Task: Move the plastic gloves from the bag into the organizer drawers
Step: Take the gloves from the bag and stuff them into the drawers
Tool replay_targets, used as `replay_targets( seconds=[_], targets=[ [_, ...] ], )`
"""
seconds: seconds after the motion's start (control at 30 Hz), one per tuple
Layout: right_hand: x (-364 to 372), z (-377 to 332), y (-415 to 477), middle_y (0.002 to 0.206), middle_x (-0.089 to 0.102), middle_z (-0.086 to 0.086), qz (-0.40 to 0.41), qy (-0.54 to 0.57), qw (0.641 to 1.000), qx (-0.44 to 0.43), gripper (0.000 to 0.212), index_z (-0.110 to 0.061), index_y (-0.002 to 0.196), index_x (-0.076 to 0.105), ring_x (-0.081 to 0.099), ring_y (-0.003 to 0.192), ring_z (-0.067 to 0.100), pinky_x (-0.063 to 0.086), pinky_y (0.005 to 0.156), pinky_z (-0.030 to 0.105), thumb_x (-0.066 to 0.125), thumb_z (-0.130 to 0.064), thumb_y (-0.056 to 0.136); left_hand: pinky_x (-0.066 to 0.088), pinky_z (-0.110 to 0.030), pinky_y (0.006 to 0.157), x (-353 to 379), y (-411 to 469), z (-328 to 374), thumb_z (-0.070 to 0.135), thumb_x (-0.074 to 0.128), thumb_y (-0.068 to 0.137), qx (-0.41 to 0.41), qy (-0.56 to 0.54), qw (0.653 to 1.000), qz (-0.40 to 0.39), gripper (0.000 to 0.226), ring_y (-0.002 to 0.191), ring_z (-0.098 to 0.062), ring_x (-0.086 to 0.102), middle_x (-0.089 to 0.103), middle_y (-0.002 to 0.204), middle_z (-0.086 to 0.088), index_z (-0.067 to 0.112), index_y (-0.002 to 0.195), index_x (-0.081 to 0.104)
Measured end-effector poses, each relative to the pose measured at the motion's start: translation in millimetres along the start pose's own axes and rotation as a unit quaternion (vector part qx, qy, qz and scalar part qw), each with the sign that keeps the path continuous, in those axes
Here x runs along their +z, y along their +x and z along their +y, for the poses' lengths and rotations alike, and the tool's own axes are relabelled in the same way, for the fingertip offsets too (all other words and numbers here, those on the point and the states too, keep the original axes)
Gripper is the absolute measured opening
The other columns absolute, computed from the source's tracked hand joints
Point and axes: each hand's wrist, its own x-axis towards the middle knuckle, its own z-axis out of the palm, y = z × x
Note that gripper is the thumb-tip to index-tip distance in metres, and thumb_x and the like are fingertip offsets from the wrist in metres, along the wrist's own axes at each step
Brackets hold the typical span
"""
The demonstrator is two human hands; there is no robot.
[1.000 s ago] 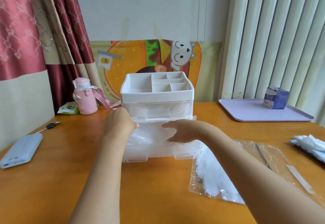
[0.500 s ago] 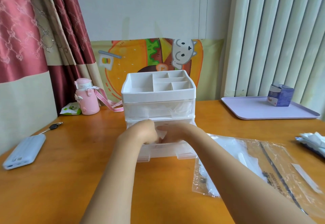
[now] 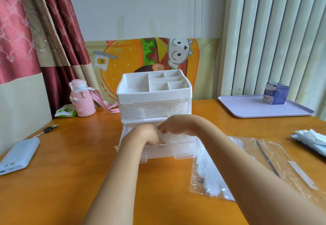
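Both hands have come down and closer together since a second ago. Back then the left hand (image 3: 147, 134) was up by the side of the organizer (image 3: 153, 94) and the right hand (image 3: 176, 125) was out over the gloves (image 3: 178, 137). Now the two hands are nearly touching, low in the open bottom drawer (image 3: 158, 152), right on top of the gloves. The left hand dips into the drawer with its fingers hidden, so I cannot tell if it is holding gloves or just pushing. The right hand lies over the gloves with its fingers bent down, and I cannot tell if it pinches them either. It looks like the hands are tucking this bunch down so that it fits. The drawer is pulled out toward the person, and the gloves fill much of it. The top drawer (image 3: 153, 111) is shut, with something thin and clear showing inside. The bag (image 3: 261, 152) lies flat on the table (image 3: 70, 180) just right of the drawer, and the rest of the gloves (image 3: 210, 179) are inside it. So the job is partly done, I think. Next the hands will likely need to let go and reach for the bag.
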Motion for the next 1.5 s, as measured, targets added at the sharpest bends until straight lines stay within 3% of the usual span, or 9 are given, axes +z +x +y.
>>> replay_targets(
  seconds=[0.17,0.37,0.47,0.57,0.83,1.1,1.27,1.4,1.5],
  targets=[
    [-25.6,9.2,-48.9,0.134,0.057,-0.008,0.04,0.001,0.997,-0.07,0.034,-0.026,0.131,0.057,0.055,0.12,0.01,0.037,0.105,0.026,0.048,-0.019,0.1,0.041,-0.03,0.082,2.1,2.0,4.8,0.034,0.066,0.089,-0.025,-0.021,0.999,-0.002,0.05,0.104,-0.022,0.053,0.056,0.12,-0.008,0.014,0.132,0.052],
    [-42.5,76.9,-93.5,0.101,0.073,-0.008,0.133,0.096,0.985,-0.056,0.02,-0.025,0.11,0.069,0.068,0.088,0.001,0.055,0.084,0.021,0.059,-0.025,0.093,0.041,-0.031,0.077,-22.3,-25.6,12.3,0.059,0.062,0.083,-0.033,-0.039,0.997,0.055,0.055,0.1,-0.028,0.06,0.063,0.116,-0.014,0.006,0.1,0.056],
    [-44.6,119.4,-109.9,0.096,0.073,-0.008,0.163,0.118,0.979,0.007,0.016,-0.024,0.104,0.07,0.069,0.084,0.002,0.055,0.08,0.02,0.06,-0.026,0.093,0.047,-0.034,0.072,-30.5,-51.2,27.0,0.053,0.063,0.085,0.028,-0.096,0.981,0.164,0.052,0.085,-0.024,0.062,0.066,0.09,-0.008,0.002,0.095,0.063],
    [-38.6,162.6,-118.2,0.089,0.073,-0.005,0.19,0.101,0.972,0.093,0.012,-0.02,0.098,0.07,0.07,0.08,0.008,0.056,0.073,0.022,0.061,-0.024,0.092,0.047,-0.027,0.077,-19.9,-68.4,59.0,0.049,0.063,0.086,0.155,-0.174,0.942,0.24,0.031,0.093,-0.01,0.061,0.066,0.096,0.009,0.019,0.094,0.07],
    [-11.5,242.2,-126.8,0.078,0.066,-0.003,0.171,0.017,0.943,0.285,0.017,-0.018,0.098,0.071,0.064,0.077,0.014,0.049,0.066,0.02,0.066,-0.012,0.083,0.034,-0.018,0.094,83.3,-46.7,136.9,0.042,0.057,0.093,0.335,-0.172,0.92,0.109,0.027,0.112,-0.005,0.05,0.058,0.121,0.01,0.022,0.11,0.064],
    [-6.0,257.0,-131.2,0.102,0.062,-0.004,0.122,0.096,0.961,0.23,0.027,-0.029,0.104,0.068,0.058,0.086,0.01,0.045,0.067,0.016,0.069,-0.012,0.083,-0.008,-0.039,0.117,135.6,-6.1,115.3,0.063,0.031,0.095,0.217,0.0,0.976,0.021,0.071,0.148,-0.011,-0.006,0.001,0.162,0.007,0.03,0.154,0.012],
    [-5.3,266.1,-135.0,0.101,0.068,-0.004,0.135,0.07,0.962,0.228,0.021,-0.032,0.09,0.072,0.06,0.087,0.009,0.048,0.07,0.016,0.067,-0.012,0.085,-0.01,-0.041,0.117,141.9,-0.8,112.8,0.065,0.026,0.095,0.217,0.005,0.976,0.024,0.07,0.148,-0.011,-0.011,-0.005,0.162,0.008,0.032,0.154,0.007],
    [2.6,249.1,-132.9,0.074,0.061,-0.023,0.113,0.104,0.976,0.152,0.033,-0.033,0.115,0.066,0.051,0.065,-0.003,0.038,0.054,0.009,0.064,-0.016,0.087,-0.011,-0.039,0.117,143.8,0.0,111.6,0.064,0.023,0.095,0.212,0.001,0.977,0.032,0.069,0.147,-0.011,-0.012,-0.005,0.162,0.008,0.031,0.154,0.007],
    [17.5,239.1,-119.2,0.075,0.052,-0.023,0.098,0.134,0.979,0.118,0.047,-0.04,0.12,0.053,0.054,0.079,-0.001,0.037,0.063,0.012,0.074,-0.026,0.082,-0.013,-0.038,0.116,143.7,0.2,111.6,0.063,0.023,0.096,0.212,-0.002,0.977,0.033,0.069,0.147,-0.011,-0.012,-0.005,0.162,0.008,0.031,0.154,0.007]
  ],
)
